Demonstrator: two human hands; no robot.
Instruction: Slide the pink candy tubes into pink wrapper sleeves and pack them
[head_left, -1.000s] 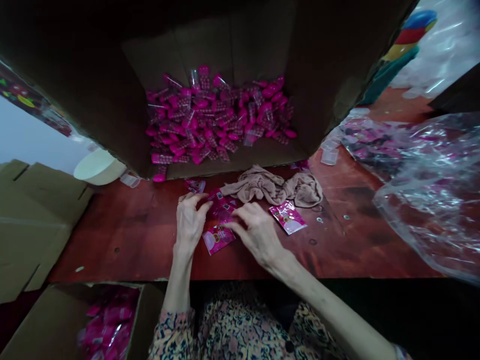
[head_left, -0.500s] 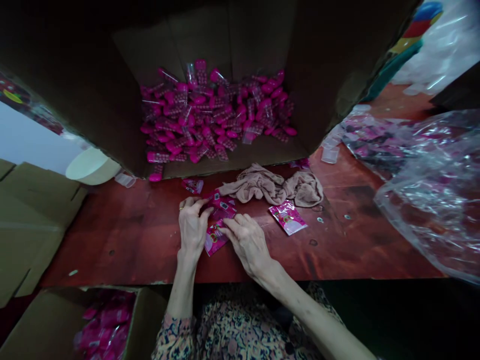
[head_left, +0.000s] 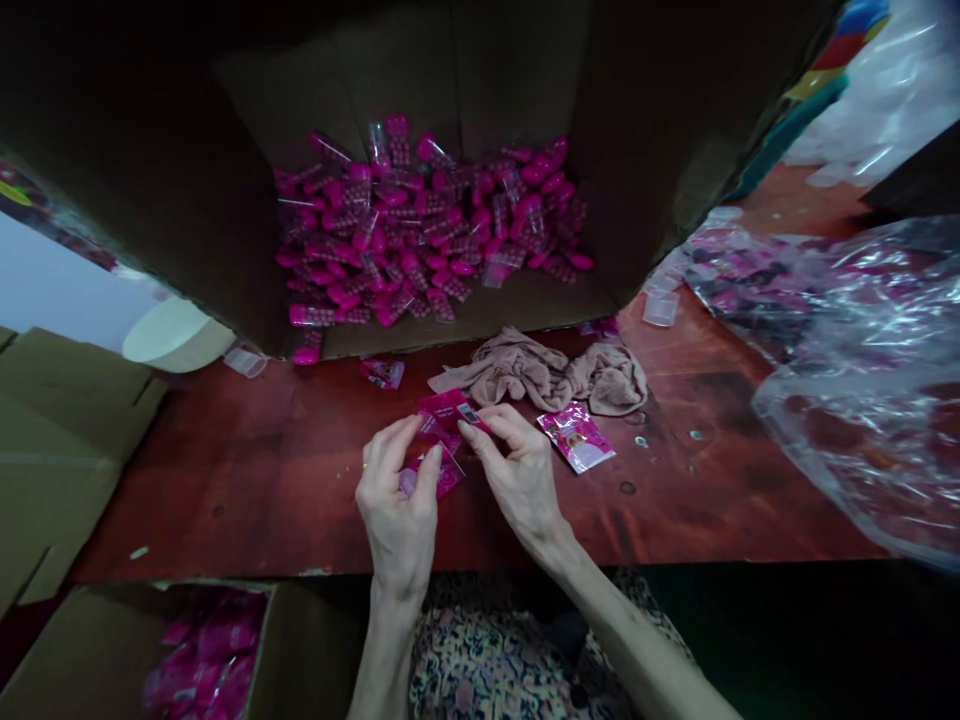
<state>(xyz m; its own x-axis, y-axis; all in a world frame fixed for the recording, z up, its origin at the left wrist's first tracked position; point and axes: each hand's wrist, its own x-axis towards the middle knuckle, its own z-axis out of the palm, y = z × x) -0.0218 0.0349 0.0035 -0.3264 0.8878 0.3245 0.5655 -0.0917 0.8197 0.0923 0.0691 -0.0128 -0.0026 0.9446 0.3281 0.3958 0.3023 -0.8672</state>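
Observation:
A small pink printed packet [head_left: 442, 412] with a barcode is held up above the table between my hands. My right hand [head_left: 521, 480] pinches its right end between thumb and fingers. At its left edge, my left hand [head_left: 397, 490] is curled, fingertips against the packet and the thumb lower down. Beneath lies a second pink packet [head_left: 450, 474], partly hidden by my left hand. Another pink packet [head_left: 577, 437] rests flat to the right. A crumpled pinkish cloth [head_left: 525, 368] lies just behind, and a smaller pink packet [head_left: 384, 373] is to its left.
A large cardboard box [head_left: 420, 335] on its side holds many clear tubes with pink caps [head_left: 405, 235]. Clear plastic bags [head_left: 862, 400] spread over the right side. A white bowl [head_left: 176, 335] stands left. Below the table edge, an open carton [head_left: 300, 640] contains pink packets [head_left: 214, 650].
My right hand has moved up from the lower packet to the right end of the barcoded one. My left hand has shifted slightly right and down and turned, its thumb now lower.

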